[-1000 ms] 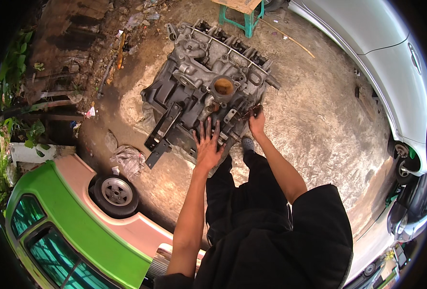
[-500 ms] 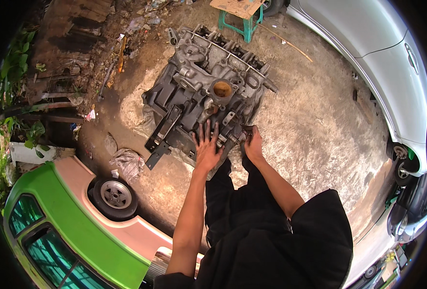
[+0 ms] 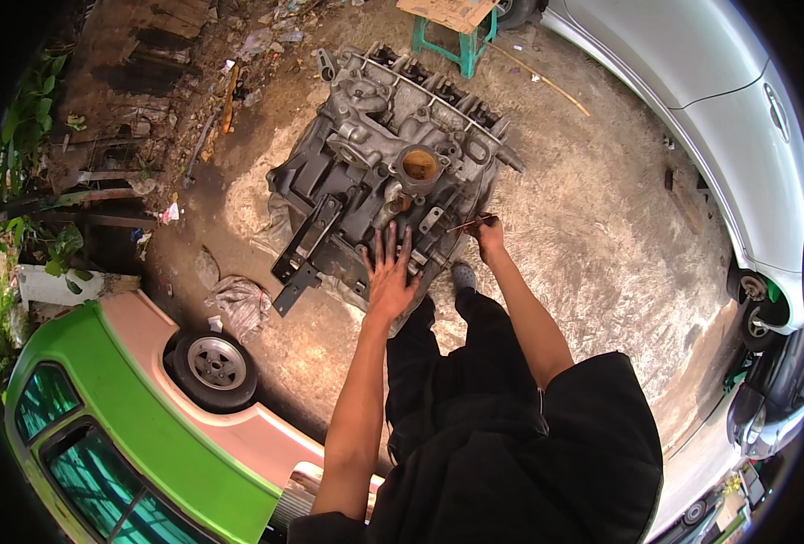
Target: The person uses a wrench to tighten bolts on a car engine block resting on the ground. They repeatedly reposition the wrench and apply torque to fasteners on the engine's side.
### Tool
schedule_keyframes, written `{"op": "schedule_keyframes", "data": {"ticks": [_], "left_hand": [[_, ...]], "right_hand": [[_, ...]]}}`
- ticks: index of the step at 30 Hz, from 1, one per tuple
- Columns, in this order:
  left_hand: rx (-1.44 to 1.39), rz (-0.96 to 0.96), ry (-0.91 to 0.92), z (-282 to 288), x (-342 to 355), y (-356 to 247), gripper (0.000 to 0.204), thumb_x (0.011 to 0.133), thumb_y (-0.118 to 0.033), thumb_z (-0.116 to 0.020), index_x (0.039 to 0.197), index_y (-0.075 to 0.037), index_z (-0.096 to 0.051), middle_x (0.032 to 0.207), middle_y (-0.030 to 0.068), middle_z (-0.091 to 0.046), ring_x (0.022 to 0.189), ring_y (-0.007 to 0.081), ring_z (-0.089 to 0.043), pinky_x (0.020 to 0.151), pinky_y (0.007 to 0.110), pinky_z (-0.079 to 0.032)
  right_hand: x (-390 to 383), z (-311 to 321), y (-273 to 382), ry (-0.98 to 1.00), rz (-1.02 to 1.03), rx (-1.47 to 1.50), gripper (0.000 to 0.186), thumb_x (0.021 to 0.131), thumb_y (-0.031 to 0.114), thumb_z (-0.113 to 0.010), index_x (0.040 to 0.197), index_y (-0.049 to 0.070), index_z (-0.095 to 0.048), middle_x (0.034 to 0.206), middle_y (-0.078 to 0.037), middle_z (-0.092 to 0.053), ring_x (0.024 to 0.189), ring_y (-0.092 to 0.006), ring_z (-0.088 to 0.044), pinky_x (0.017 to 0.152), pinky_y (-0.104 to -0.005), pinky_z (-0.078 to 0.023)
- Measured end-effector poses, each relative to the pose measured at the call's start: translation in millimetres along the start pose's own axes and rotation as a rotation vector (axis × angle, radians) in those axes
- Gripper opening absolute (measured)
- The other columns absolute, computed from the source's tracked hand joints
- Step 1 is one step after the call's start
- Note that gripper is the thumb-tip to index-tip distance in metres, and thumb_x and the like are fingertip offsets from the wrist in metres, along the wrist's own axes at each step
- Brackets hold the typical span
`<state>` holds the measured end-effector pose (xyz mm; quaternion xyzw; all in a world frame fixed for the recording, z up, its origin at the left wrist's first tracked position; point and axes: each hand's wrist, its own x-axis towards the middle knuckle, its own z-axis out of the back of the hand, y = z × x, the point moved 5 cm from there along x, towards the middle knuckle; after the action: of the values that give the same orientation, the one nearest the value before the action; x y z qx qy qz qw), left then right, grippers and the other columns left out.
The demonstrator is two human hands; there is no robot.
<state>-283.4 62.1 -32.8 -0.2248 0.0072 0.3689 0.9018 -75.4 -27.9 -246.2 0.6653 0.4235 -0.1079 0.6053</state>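
Note:
A grey, grimy engine block [image 3: 358, 148] lies on the ground before me, with a round opening [image 3: 419, 164], brownish inside, facing up. My left hand [image 3: 390, 285] rests on its near side, fingers spread and stretched forward, grasping nothing. At the engine's right edge, my right hand [image 3: 488, 239] is closed around a thin, reddish-brown, stick-like tool [image 3: 462, 226]. The tool's tip points left toward the engine's side; whether it touches the metal is too small to tell. A black metal bracket [image 3: 304, 249] juts from the engine's near left.
A green and pink car [image 3: 157, 408] stands at the near left, and a silver car [image 3: 701, 63] on the right. A green stool [image 3: 466, 52] is behind the engine. Crumpled sacking [image 3: 241, 304] lies left, with litter and old boards [image 3: 139, 91] beyond.
My right hand has shifted away from me and slightly right, and the thin tool in it now shows. The left hand stays where it was on the engine.

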Motion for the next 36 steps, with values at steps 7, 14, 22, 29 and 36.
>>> {"op": "schedule_keyframes", "data": {"ticks": [7, 14, 22, 29, 36], "left_hand": [[0.012, -0.015, 0.003, 0, 0, -1, 0.099, 0.081, -0.027, -0.073, 0.159, -0.024, -0.013, 0.166, 0.0100, -0.004, 0.151, 0.0372, -0.002, 0.117, 0.061, -0.001], [-0.008, -0.011, -0.008, 2, 0, -2, 0.101, 0.079, -0.022, -0.074, 0.159, -0.026, -0.013, 0.166, 0.0082, -0.005, 0.152, 0.0359, -0.002, 0.118, 0.061, -0.002], [0.044, 0.005, 0.034, -2, 0, 0, 0.099, 0.081, -0.030, -0.073, 0.159, -0.022, -0.013, 0.166, 0.0103, -0.004, 0.151, 0.0372, -0.003, 0.118, 0.060, -0.001], [0.029, -0.009, 0.013, -2, 0, -1, 0.100, 0.080, -0.028, -0.073, 0.159, -0.022, -0.012, 0.166, 0.0107, -0.003, 0.151, 0.0373, -0.003, 0.117, 0.061, 0.000], [0.034, -0.013, -0.005, 0, 0, -2, 0.099, 0.081, -0.027, -0.072, 0.159, -0.022, -0.012, 0.166, 0.0108, -0.003, 0.151, 0.0377, -0.003, 0.117, 0.062, -0.001]], "right_hand": [[29, -9, -5, 0.130, -0.234, 0.114, 0.017, 0.088, -0.002, -0.049, 0.103, -0.007, -0.051, 0.080, -0.019, -0.064, 0.067, -0.0309, -0.066, 0.059, -0.0403, -0.056], [36, -21, -3, 0.117, -0.167, 0.012, 0.016, 0.091, 0.006, -0.053, 0.103, -0.005, -0.052, 0.079, -0.017, -0.061, 0.064, -0.0276, -0.064, 0.058, -0.0395, -0.054], [-54, -32, 44, 0.241, 0.439, -0.460, 0.021, 0.097, 0.008, -0.053, 0.114, -0.003, -0.049, 0.096, -0.019, -0.061, 0.090, -0.0330, -0.067, 0.077, -0.0422, -0.053], [-114, -49, 48, 0.455, 0.656, -1.220, 0.041, 0.088, -0.002, -0.053, 0.127, 0.002, -0.043, 0.127, -0.031, -0.047, 0.098, -0.0531, -0.056, 0.082, -0.0537, -0.051], [-98, -21, 36, 0.277, 0.626, -0.957, 0.035, 0.091, -0.008, -0.049, 0.124, -0.002, -0.039, 0.114, -0.028, -0.055, 0.095, -0.0407, -0.065, 0.081, -0.0475, -0.054]]}}
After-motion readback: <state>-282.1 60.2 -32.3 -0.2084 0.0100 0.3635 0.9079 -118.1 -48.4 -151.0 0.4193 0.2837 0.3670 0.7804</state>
